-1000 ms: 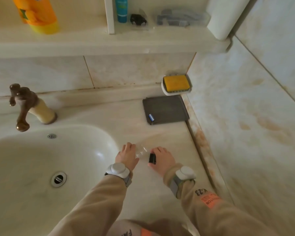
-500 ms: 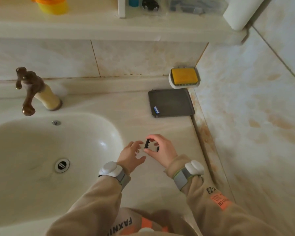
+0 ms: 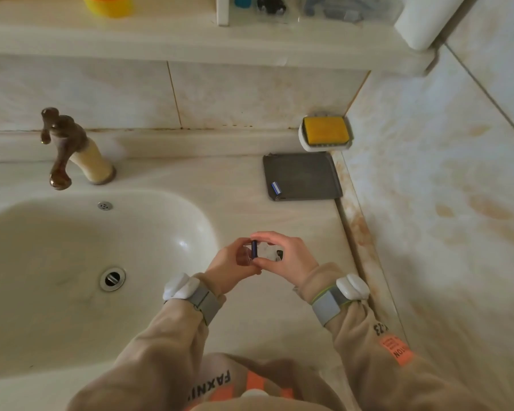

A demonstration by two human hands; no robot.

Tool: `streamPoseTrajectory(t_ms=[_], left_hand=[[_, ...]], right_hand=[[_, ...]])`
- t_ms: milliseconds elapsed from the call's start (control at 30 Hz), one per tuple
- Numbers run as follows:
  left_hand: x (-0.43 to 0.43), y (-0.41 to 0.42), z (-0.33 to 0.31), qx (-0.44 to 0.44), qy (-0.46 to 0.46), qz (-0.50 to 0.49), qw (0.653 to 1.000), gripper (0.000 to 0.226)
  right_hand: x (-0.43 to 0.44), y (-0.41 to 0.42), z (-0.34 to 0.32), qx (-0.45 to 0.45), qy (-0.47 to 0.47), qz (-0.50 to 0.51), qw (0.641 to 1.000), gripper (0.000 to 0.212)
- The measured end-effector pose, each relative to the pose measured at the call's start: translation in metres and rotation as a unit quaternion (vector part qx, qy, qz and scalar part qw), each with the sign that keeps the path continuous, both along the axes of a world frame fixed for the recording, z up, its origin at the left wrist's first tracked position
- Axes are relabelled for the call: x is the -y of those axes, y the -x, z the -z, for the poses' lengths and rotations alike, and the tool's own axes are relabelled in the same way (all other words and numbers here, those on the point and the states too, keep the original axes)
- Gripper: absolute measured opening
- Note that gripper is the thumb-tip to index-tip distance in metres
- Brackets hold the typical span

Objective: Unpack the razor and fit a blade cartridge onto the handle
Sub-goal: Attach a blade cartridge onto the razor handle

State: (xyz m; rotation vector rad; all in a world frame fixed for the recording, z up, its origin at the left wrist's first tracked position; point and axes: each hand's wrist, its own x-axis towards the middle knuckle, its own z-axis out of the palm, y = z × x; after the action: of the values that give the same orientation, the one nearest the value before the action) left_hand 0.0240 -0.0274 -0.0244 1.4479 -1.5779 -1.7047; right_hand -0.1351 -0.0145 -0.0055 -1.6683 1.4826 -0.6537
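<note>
While left hand [image 3: 230, 264] and right hand [image 3: 291, 258] pinch the clear wrapper [image 3: 267, 252], dark blue blade cartridge [image 3: 254, 249] inside, narrow, upright.

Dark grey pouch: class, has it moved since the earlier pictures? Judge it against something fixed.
No. The dark grey pouch still lies just in front of the soap dish, with the same gap and alignment; only the camera's view has shifted.

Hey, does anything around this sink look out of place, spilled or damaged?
Nothing is spilled or knocked over. What stands out is rust-coloured staining along the seam where the counter meets the right wall, with fainter blotches higher on that wall. The tap looks tarnished brown.
</note>
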Motion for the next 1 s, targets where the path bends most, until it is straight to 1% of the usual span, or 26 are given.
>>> streamPoseTrajectory(t_ms=[200,300,533,667,767,867,1000], left_hand=[[0.002,-0.001,-0.010,-0.103,-0.070,0.006,0.992,0.050],[0.002,-0.002,-0.015,-0.137,-0.090,0.007,0.987,0.047],[0.003,-0.002,-0.016,-0.154,-0.131,0.019,0.979,0.045],[0.006,-0.004,-0.020,-0.188,-0.168,0.025,0.967,0.043],[0.008,-0.005,-0.022,-0.191,-0.174,0.034,0.965,0.045],[0.009,-0.007,-0.021,-0.212,-0.183,0.044,0.959,0.052],[0.009,-0.008,-0.020,-0.221,-0.190,0.050,0.955,0.051]], right_hand=[[0.002,0.010,-0.010,-0.024,0.011,-0.023,0.999,0.041],[0.003,0.012,-0.011,-0.034,0.023,-0.028,0.999,0.040],[0.002,0.013,-0.015,-0.069,0.056,-0.044,0.995,0.036],[0.000,0.012,-0.018,-0.073,0.079,-0.023,0.994,0.029],[-0.003,0.010,-0.019,-0.075,0.089,-0.017,0.993,0.034],[-0.004,0.008,-0.019,-0.078,0.101,-0.025,0.991,0.038],[-0.002,0.012,-0.021,-0.107,0.082,-0.052,0.990,0.040]])
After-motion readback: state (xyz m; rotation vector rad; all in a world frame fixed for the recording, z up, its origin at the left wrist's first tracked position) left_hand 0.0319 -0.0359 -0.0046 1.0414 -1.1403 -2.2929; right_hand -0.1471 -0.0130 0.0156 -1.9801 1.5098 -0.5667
